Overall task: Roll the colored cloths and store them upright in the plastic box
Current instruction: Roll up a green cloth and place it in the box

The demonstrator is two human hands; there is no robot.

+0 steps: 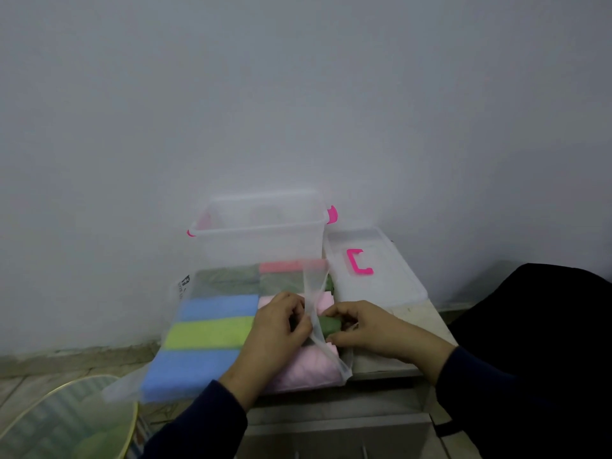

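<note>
A clear plastic bag (185, 303) lies on a small table and holds folded cloths: blue (218, 306), yellow-green (208, 332), another blue (192, 369), pink (308, 369), dark green (228, 279) and red (281, 266). My left hand (281, 323) pinches the bag's open edge (314, 293), which stands up as a thin film. My right hand (357, 329) grips a dark green cloth (329, 324) at the bag's mouth. The clear plastic box (258, 226) with pink latches stands behind the bag; nothing shows inside it.
The box's clear lid (390, 286) with a pink handle (359, 261) lies to the right on the table. A grey wall is close behind. A round yellow-rimmed fan guard (66, 422) sits low at the left. A dark shape (536, 326) fills the right side.
</note>
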